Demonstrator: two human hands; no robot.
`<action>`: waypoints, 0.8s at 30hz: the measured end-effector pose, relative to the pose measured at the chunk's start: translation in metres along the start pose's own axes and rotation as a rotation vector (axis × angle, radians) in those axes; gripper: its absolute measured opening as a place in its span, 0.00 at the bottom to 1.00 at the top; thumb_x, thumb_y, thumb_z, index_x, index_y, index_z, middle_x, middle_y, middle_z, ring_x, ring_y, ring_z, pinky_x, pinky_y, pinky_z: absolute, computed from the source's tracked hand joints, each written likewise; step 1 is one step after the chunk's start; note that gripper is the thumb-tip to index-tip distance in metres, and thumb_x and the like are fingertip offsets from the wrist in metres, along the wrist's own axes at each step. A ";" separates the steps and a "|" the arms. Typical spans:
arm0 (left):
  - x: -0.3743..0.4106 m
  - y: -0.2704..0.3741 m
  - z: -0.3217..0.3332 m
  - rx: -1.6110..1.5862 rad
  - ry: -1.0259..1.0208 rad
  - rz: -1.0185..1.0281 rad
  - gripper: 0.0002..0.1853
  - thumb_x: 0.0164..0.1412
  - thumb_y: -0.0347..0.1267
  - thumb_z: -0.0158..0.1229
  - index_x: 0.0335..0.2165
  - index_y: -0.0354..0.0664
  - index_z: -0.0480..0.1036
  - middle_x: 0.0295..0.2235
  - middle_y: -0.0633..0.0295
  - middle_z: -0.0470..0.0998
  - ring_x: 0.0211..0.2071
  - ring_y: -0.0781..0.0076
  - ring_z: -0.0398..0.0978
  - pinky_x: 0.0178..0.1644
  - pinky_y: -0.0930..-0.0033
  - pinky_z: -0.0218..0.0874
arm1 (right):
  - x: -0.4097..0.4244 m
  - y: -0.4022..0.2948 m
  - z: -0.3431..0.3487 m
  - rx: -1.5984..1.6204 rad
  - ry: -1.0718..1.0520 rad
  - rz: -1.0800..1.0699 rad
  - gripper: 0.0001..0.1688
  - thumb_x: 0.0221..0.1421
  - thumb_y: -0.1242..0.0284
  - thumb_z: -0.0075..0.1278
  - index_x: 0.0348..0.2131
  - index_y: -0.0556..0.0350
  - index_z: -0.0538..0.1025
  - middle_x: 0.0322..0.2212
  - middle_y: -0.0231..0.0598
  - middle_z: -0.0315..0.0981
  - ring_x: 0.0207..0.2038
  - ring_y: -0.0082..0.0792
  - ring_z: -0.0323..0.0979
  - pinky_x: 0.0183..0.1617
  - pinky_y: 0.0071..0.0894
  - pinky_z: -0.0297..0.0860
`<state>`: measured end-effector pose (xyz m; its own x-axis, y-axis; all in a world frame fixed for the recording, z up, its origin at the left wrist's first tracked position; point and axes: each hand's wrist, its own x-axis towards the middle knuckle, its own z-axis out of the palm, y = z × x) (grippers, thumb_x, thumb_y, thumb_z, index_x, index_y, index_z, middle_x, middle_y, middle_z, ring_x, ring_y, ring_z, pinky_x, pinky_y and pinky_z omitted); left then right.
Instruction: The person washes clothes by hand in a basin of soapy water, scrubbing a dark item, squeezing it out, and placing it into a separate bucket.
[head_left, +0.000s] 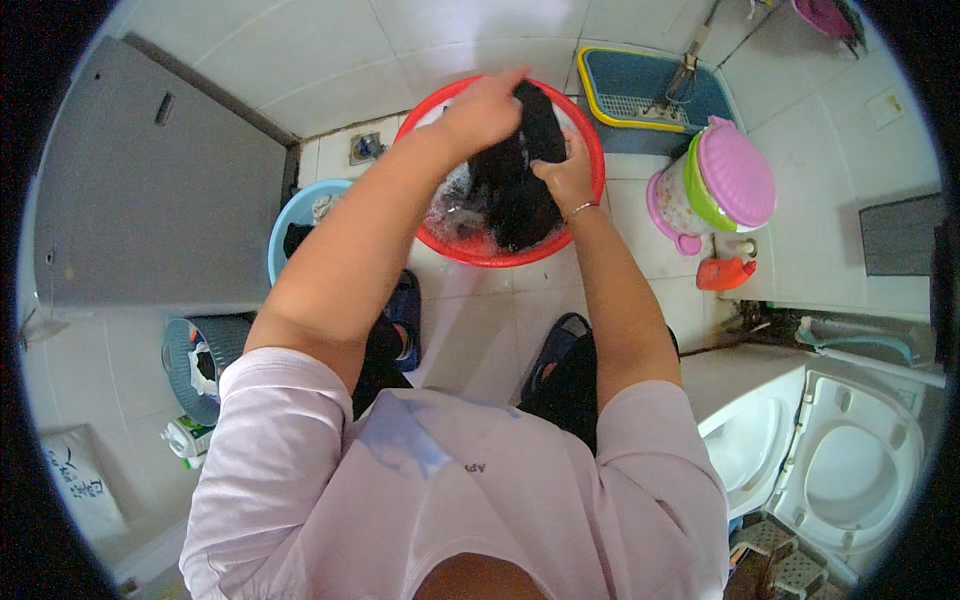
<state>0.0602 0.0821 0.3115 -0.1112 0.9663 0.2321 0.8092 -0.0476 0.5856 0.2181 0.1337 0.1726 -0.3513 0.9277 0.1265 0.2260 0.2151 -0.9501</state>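
Observation:
Soapy water and a wet black cloth (517, 191) fill much of a round red plastic basin (495, 260) on the tiled floor. My left hand (487, 112) is at the basin's far side, over the upper part of the cloth, its index finger stretched out; whether it grips the cloth is hard to tell. At the right side of the basin my right hand (566, 172), with a bracelet at the wrist, pinches the cloth between thumb and fingers. White suds (454, 195) show to the left of the cloth.
Left of the red basin stands a light blue basin (281, 232) with cloths, partly behind my left forearm. A mop bucket (592, 97), a pink-lidded bin (735, 176) and a red bottle (724, 274) are at the right. A toilet (750, 442) stands near right; my slippered feet flank the floor before the basin.

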 end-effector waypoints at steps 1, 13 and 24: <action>-0.002 -0.009 -0.007 -0.102 -0.007 -0.104 0.27 0.48 0.26 0.42 0.50 0.35 0.63 0.44 0.40 0.70 0.48 0.46 0.66 0.54 0.56 0.56 | -0.002 0.000 -0.005 -0.070 -0.087 0.021 0.32 0.30 0.76 0.60 0.41 0.57 0.68 0.35 0.44 0.72 0.40 0.43 0.71 0.47 0.35 0.65; -0.038 -0.081 -0.027 -0.176 -0.300 -0.476 0.35 0.45 0.30 0.57 0.55 0.43 0.61 0.44 0.47 0.72 0.45 0.57 0.70 0.50 0.65 0.59 | 0.015 -0.051 -0.029 -0.025 -0.257 -0.049 0.25 0.32 0.71 0.56 0.36 0.62 0.73 0.32 0.48 0.74 0.37 0.42 0.73 0.43 0.34 0.68; -0.053 -0.060 0.055 -0.971 -0.283 -0.411 0.40 0.41 0.27 0.67 0.53 0.40 0.56 0.49 0.57 0.67 0.51 0.63 0.63 0.56 0.63 0.53 | 0.028 -0.183 -0.027 0.908 -0.316 0.094 0.20 0.41 0.82 0.49 0.39 0.62 0.68 0.29 0.38 0.72 0.30 0.34 0.72 0.36 0.32 0.70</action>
<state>0.0488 0.0481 0.2214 -0.0318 0.9713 -0.2357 -0.0735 0.2329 0.9697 0.1912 0.1285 0.3575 -0.6256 0.7759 0.0817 -0.4766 -0.2971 -0.8274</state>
